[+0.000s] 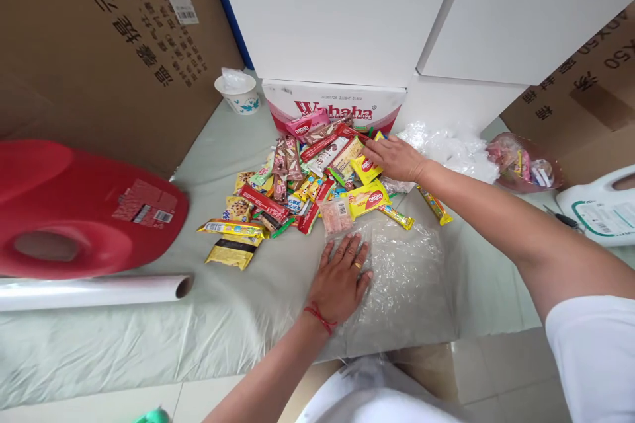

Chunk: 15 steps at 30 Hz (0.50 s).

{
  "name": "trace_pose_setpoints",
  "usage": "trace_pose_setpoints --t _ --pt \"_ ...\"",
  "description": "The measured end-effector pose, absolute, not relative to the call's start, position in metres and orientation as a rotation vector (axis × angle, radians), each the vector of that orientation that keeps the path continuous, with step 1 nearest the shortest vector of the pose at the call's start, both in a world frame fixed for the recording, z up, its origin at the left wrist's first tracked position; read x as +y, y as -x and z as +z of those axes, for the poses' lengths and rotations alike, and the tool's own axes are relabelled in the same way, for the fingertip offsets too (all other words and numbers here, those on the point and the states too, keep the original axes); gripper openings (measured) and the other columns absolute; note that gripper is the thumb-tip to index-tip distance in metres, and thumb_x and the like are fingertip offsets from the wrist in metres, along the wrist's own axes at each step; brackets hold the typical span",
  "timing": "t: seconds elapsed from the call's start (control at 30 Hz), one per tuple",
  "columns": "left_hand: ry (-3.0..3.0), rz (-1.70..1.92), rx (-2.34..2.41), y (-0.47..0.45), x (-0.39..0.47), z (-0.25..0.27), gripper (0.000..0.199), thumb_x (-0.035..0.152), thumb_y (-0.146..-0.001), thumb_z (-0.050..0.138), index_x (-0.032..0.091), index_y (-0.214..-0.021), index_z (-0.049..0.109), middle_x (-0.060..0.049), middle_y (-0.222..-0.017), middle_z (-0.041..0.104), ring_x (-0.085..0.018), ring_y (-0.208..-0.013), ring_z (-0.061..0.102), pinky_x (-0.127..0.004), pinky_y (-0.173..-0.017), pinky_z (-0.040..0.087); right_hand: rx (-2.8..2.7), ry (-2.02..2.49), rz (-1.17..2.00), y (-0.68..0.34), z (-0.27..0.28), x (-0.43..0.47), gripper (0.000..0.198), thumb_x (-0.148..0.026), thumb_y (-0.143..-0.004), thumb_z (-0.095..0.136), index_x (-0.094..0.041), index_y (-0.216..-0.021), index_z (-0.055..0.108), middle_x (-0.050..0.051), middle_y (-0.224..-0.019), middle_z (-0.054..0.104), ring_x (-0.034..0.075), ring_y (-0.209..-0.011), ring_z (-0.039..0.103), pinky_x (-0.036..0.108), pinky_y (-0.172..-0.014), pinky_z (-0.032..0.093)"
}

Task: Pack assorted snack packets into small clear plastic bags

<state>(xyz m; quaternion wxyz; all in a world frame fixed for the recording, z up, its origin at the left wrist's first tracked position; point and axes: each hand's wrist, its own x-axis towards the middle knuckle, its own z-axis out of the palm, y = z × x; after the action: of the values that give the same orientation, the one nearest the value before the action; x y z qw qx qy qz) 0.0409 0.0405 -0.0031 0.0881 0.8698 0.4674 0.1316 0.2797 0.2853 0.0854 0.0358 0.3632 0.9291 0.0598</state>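
My left hand (340,287) lies flat with fingers spread on a clear plastic bag (407,277) at the table's front edge. Just beyond its fingertips is a small clear packet with pinkish contents (337,215). My right hand (397,157) reaches over the right side of a heap of wrapped snacks. Its fingers are stretched out and touch a yellow snack packet (366,170); the thumb is mostly hidden. Another yellow wafer packet (368,199) lies nearer to me. Red-wrapped bars (264,203), brown-wrapped bars (286,157) and yellow packets (233,251) spread leftward.
A Wahaha carton (342,100) stands behind the heap, below white boxes (337,6). A paper cup (239,92) is behind left. A red jug (89,211) and film roll (94,292) lie left. Crumpled plastic (446,149), a snack bowl (550,175) and a white jug (602,208) are right.
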Motion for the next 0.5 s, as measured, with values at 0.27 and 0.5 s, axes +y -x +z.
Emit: trace_pose_setpoints --t 0.27,0.5 --pt "-2.589 0.364 1.37 -0.04 0.042 -0.004 0.052 0.04 -0.107 0.035 0.024 -0.155 0.05 -0.006 -0.165 0.043 -0.026 -0.153 0.04 -0.052 -0.127 0.028 2.871 -1.855 0.228 -0.317 0.176 0.208 0.075 -0.06 -0.09 0.063 -0.013 -0.145 0.045 0.017 -0.13 0.06 0.035 -0.113 0.059 0.045 -0.092 0.046" --pt "-2.494 0.329 1.407 -0.044 0.043 0.003 0.052 0.035 -0.108 0.028 0.027 -0.155 0.048 -0.003 -0.165 0.043 -0.029 -0.158 0.031 -0.058 -0.129 0.018 2.683 -1.466 -0.517 -0.288 0.152 0.078 0.067 -0.052 -0.076 0.081 -0.021 -0.131 0.059 0.012 -0.115 0.067 0.031 -0.101 0.063 0.039 -0.086 0.049"
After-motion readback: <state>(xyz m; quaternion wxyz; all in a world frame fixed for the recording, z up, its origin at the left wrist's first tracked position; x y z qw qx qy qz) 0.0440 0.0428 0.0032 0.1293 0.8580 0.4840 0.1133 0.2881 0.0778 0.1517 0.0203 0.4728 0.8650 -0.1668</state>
